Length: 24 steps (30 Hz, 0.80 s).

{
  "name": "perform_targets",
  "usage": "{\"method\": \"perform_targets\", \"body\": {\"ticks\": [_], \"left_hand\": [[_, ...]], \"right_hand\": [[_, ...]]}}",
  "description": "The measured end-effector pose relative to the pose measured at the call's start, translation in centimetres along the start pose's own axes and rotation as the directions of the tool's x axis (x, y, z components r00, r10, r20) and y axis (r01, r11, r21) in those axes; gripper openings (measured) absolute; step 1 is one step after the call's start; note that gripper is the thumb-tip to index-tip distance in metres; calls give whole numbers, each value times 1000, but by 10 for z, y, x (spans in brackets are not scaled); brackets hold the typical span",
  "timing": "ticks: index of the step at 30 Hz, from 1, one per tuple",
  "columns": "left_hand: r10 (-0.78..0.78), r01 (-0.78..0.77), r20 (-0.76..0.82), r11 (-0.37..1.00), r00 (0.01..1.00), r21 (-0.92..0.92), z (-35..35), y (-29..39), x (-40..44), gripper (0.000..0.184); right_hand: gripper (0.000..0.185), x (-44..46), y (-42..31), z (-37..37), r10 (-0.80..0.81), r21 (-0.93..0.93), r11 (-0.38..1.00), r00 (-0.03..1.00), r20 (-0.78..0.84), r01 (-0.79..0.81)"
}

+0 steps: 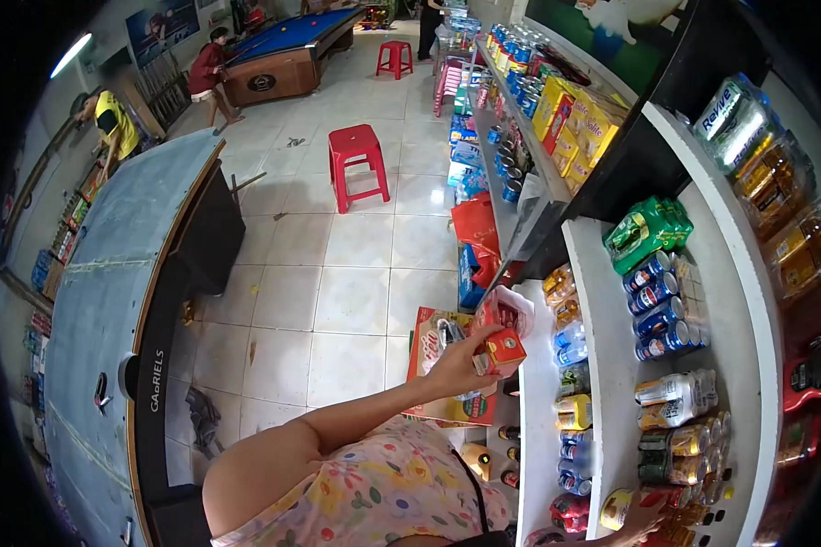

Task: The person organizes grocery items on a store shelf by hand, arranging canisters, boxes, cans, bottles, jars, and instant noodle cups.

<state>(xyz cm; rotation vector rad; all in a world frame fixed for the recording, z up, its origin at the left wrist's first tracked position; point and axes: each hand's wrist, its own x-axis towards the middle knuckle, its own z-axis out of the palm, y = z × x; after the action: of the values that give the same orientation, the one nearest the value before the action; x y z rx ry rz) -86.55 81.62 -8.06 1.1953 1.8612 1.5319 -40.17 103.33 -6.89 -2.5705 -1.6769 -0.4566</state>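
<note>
My left hand (472, 354) is closed round a small red box (500, 352), held beside the shelf's left end. Just behind that box is a clear plastic container with red contents (505, 312); whether my fingers touch it I cannot tell. Below my left hand stands an open red carton (426, 342) with plastic-wrapped things inside. Low on the right, my right hand (643, 524) reaches in among bottles and cans on the white shelf (611, 401), next to a yellow-and-white round container (616, 509). Its fingers are mostly hidden and blurred.
A blue-topped table (123, 273) stands on the left, a red stool (356, 150) on the tiled floor ahead. Farther back are another red stool (394, 59), a pool table (292, 46) and several people. Packed drink shelves line the right side.
</note>
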Motion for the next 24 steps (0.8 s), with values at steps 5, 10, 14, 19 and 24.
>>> {"method": "perform_targets", "body": {"ticks": [5, 10, 14, 19, 24], "left_hand": [[119, -119, -30, 993, 992, -20, 0, -18, 10, 80], [61, -54, 71, 994, 996, -90, 15, -24, 21, 85], [66, -52, 83, 985, 994, -162, 28, -17, 36, 85], [77, -66, 91, 991, 993, -115, 38, -6, 61, 84], [122, -122, 49, 992, 991, -11, 54, -13, 71, 82]], "right_hand": [[86, -10, -7, -30, 23, 55, 998, 990, 136, -30], [86, -21, -4, -32, 51, 150, 987, 995, 80, -63], [87, -33, -13, -41, -56, 264, 963, 998, -13, 58], [72, -50, -63, -93, -383, 518, 758, 913, -137, 396], [68, -36, -143, -100, -596, 613, 534, 773, -215, 582]]}}
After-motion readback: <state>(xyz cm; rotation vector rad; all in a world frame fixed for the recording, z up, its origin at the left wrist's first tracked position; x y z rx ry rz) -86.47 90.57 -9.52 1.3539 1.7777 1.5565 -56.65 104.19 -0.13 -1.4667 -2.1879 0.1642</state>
